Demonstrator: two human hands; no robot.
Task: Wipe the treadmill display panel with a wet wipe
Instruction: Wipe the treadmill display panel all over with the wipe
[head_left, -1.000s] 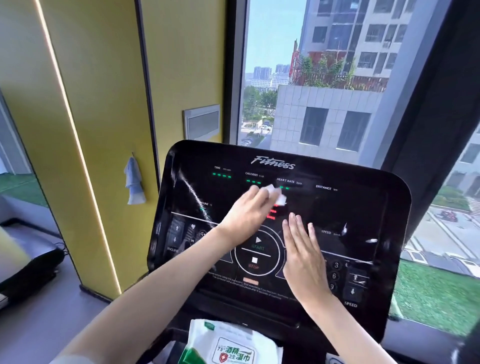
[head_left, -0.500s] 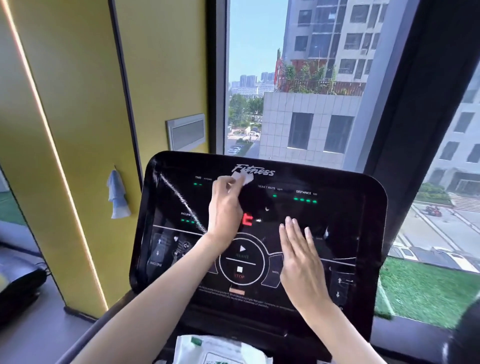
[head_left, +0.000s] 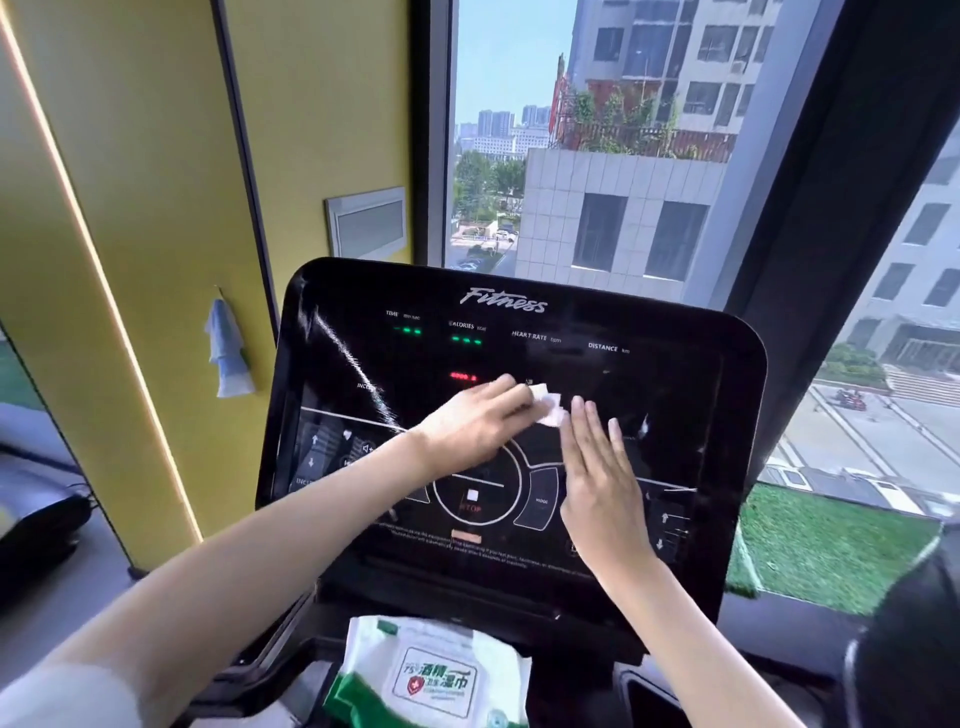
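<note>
Glossy black plastic, soft white wipe

The display panel (head_left: 665, 405) in the middle of the frame is smooth, glossy black plastic, with bright streaks of reflected light on its left side. The wet wipe (head_left: 550, 408) lying on it looks like thin, soft, crumpled white cloth. At bottom centre, the pack of wipes (head_left: 431, 675) is shiny white-and-green plastic film, slightly creased. The wall (head_left: 130, 208) at upper left is smooth, matt yellow. A limp pale blue cloth (head_left: 226, 348) hangs on it, and the grey plate (head_left: 366, 223) has a dull, metal-like sheen.

a blue cloth (head_left: 226, 348) hangs on the yellow wall (head_left: 156, 182) — a grey vent (head_left: 366, 222) beside the window (head_left: 571, 156).
</note>
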